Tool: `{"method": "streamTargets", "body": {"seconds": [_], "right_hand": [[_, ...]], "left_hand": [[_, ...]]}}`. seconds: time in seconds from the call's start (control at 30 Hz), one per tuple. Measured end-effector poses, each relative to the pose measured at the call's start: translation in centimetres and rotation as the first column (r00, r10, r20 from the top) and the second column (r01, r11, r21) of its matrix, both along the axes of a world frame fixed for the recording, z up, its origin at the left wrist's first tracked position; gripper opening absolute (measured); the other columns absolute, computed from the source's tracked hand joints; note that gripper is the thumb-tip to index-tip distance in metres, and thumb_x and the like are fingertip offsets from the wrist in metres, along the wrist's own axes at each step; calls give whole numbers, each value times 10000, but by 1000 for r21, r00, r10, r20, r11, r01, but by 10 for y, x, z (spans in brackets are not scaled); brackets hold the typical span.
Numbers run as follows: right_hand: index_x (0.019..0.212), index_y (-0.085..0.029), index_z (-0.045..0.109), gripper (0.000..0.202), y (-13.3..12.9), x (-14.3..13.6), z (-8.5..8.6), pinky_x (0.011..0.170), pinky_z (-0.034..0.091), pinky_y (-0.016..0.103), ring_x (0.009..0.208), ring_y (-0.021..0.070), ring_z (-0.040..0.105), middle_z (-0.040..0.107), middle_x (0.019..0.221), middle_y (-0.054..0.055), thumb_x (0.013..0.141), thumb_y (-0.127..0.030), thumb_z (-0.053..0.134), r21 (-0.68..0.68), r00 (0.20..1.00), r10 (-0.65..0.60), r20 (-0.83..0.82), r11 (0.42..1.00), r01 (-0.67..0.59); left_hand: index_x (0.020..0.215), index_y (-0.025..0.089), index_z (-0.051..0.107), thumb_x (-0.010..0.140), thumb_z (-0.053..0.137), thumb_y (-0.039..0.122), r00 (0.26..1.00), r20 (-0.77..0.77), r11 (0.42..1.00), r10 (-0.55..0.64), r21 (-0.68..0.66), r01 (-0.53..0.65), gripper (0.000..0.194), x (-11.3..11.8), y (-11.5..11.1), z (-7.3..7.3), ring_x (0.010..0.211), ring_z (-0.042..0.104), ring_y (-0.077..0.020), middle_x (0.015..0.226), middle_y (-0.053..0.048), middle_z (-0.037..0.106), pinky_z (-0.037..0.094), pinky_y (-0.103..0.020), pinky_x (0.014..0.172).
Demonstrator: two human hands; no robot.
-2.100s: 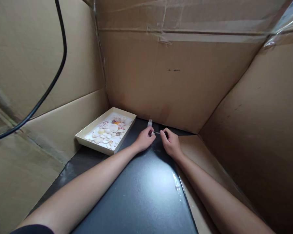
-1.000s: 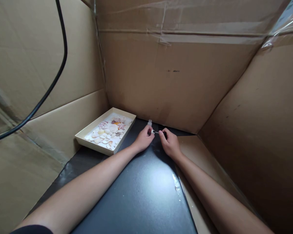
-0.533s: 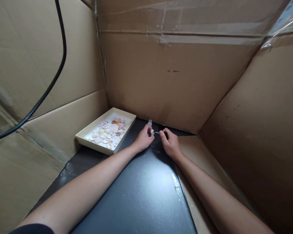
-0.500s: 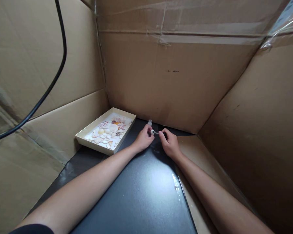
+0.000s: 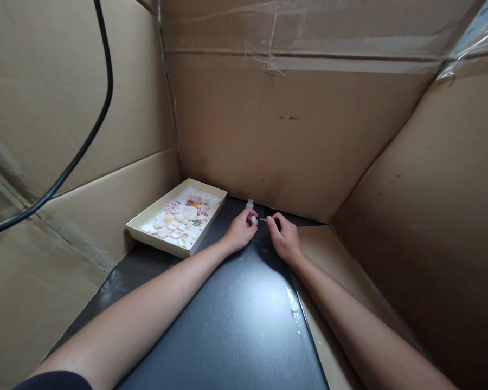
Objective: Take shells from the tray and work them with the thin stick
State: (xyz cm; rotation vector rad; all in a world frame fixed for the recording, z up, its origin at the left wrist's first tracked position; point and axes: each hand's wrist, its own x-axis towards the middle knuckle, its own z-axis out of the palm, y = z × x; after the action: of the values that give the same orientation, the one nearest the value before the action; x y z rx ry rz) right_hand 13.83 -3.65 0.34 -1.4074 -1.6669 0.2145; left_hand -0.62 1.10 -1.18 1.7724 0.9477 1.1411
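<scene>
My left hand (image 5: 239, 231) is closed, pinching a small white shell-like piece (image 5: 254, 220) between thumb and fingers. Its exact shape is too small to make out. Facing it, my right hand (image 5: 283, 234) is closed around a thin, pale brush-like stick (image 5: 263, 219) with a dark tip. That tip points left at the white piece, a small gap apart from it. Just behind my left fingers stands a small clear bottle (image 5: 249, 203), partly hidden by them.
A cream tray (image 5: 158, 246) bearing shells, or a picture of them, lies left of my hands. Dark tabletop (image 5: 228, 325) spreads beneath my arms. Cardboard walls (image 5: 248, 119) enclose the space, and a black cable (image 5: 106, 97) hangs at the upper left.
My right hand has shifted slightly right, drawing the stick's dark tip back from the white piece. The left hand still holds that piece, turned a little.
</scene>
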Motion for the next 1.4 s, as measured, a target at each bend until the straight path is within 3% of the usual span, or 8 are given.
{"method": "streamTargets", "body": {"seconds": [0.1, 0.23, 0.63, 0.8, 0.97, 1.1, 1.27, 1.4], "right_hand": [[743, -196, 530, 350, 1, 0, -1, 557, 293, 227, 559, 119, 455, 518, 604, -29, 912, -475, 403, -9, 999, 37, 25, 999, -37], [738, -200, 542, 358, 2, 1, -1, 553, 287, 235, 566, 131, 469, 537, 607, -19, 908, -481, 401, -34, 999, -40, 32, 999, 41], [737, -195, 542, 353, 0, 0, -1, 562, 310, 232, 564, 122, 465, 532, 610, -24, 907, -473, 405, -4, 998, 65, -9, 998, -65], [725, -197, 539, 366, 0, 1, 1, 555, 297, 235, 564, 130, 468, 524, 594, -19, 905, -485, 402, -14, 999, -48, -21, 999, 48], [700, -196, 526, 366, 0, 1, 1, 556, 307, 229, 554, 123, 459, 506, 576, -26, 904, -475, 405, 11, 999, 7, -37, 1000, -6], [704, -197, 531, 374, 0, 1, 1, 558, 303, 233, 560, 128, 466, 521, 584, -21, 904, -485, 402, -5, 998, -57, -36, 998, 56], [697, -196, 514, 359, 0, 1, 0, 555, 303, 229, 555, 121, 456, 504, 581, -27, 904, -470, 408, 24, 999, -4, -53, 1000, 5], [709, -196, 530, 351, 1, 1, -1, 557, 297, 232, 553, 126, 457, 507, 568, -26, 899, -468, 416, 12, 998, -48, -51, 999, 49]], "left_hand": [[943, 153, 500, 789, 519, 124, 1000, 15, 1000, -7, 12, 7, 157, 0, 1, -2, 628, 460, -72, 747, 36, 490, 387, -205, 619], [943, 159, 484, 799, 518, 132, 998, 47, 999, -32, -11, 32, 151, 1, 1, -2, 638, 475, -76, 725, 40, 490, 406, -205, 639], [963, 159, 470, 776, 526, 108, 996, 42, 997, -74, 21, 73, 202, 0, -2, 1, 672, 486, -76, 775, 25, 518, 400, -208, 658], [944, 156, 470, 803, 511, 129, 997, 35, 997, -74, 6, 74, 150, 0, -3, 3, 618, 453, -69, 734, 36, 492, 373, -204, 605], [935, 163, 465, 804, 520, 140, 997, 45, 998, -68, -8, 68, 144, 1, -4, 4, 598, 440, -65, 698, 51, 457, 360, -198, 592], [910, 167, 454, 801, 531, 158, 996, 56, 997, -75, -16, 76, 133, 1, -3, 3, 585, 419, -67, 667, 62, 425, 339, -197, 576], [902, 174, 441, 803, 525, 162, 995, 54, 997, -80, -11, 80, 131, 1, -3, 2, 566, 394, -69, 635, 73, 394, 327, -199, 570], [886, 176, 431, 801, 521, 161, 994, 58, 995, -90, -28, 92, 125, 1, -3, 3, 565, 382, -67, 635, 74, 388, 316, -197, 563]]}}
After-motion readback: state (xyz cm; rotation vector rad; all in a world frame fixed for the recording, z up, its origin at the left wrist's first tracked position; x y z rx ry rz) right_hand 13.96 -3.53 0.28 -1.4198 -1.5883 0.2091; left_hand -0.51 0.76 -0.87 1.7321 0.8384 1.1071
